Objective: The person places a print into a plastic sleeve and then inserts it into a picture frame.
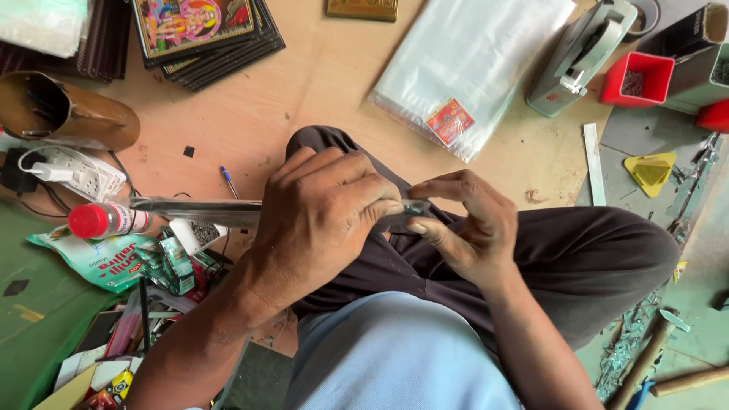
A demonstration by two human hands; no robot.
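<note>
My left hand is closed around a long narrow glass strip that runs out to the left, level above my lap. My right hand pinches the strip's right end between thumb and fingertips, the two hands almost touching. I sit cross-legged in dark trousers and a light blue shirt. The part of the strip under my left hand is hidden.
A stack of framed pictures and a pile of clear plastic sleeves lie ahead on the wooden floor. A red-capped bottle, power strip, brown tube, tape dispenser, red bins and hammer handles surround me.
</note>
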